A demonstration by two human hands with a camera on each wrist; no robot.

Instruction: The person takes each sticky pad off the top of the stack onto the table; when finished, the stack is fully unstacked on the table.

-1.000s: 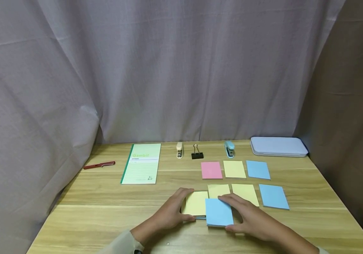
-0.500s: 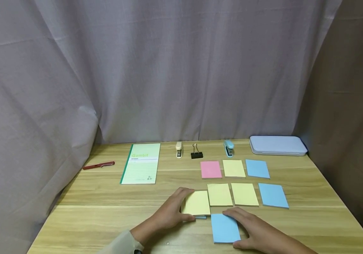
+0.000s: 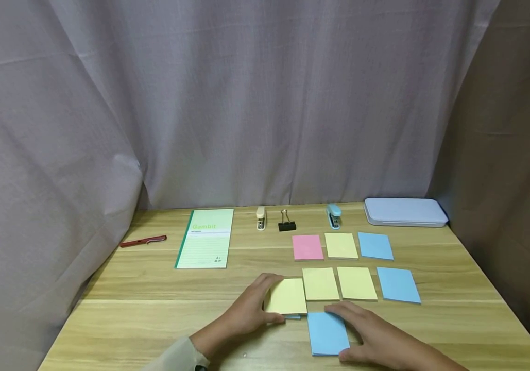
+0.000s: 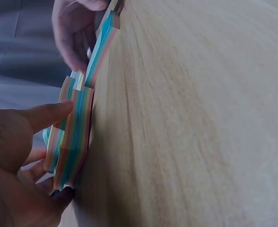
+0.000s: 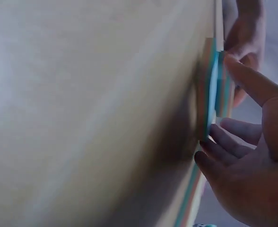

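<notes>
My left hand [image 3: 251,304] holds a stack of sticky note pads, with a yellow pad [image 3: 287,296] on top and a blue edge showing beneath. In the left wrist view its thumb and fingers span the sides of the striped stack [image 4: 73,142]. My right hand [image 3: 366,332] grips a blue sticky note pad [image 3: 327,334] by its far and near edges. That pad lies on the table, right of and nearer than the stack. Two yellow pads, the left one [image 3: 321,284] and the right one [image 3: 357,283], lie just beyond.
Another blue pad [image 3: 398,285] lies right. Behind are pink [image 3: 308,247], yellow [image 3: 341,246] and blue pads [image 3: 375,246]. Farther back stand a cream stapler [image 3: 261,219], binder clip [image 3: 287,225], blue stapler [image 3: 334,217] and pale case [image 3: 405,212]. A notebook [image 3: 205,239] and red pen [image 3: 144,241] lie left.
My right hand has brought the blue pad nearer and slightly right, away from the left hand's stack, uncovering the yellow pads behind. Over the last half second both hands have stayed nearly still.
</notes>
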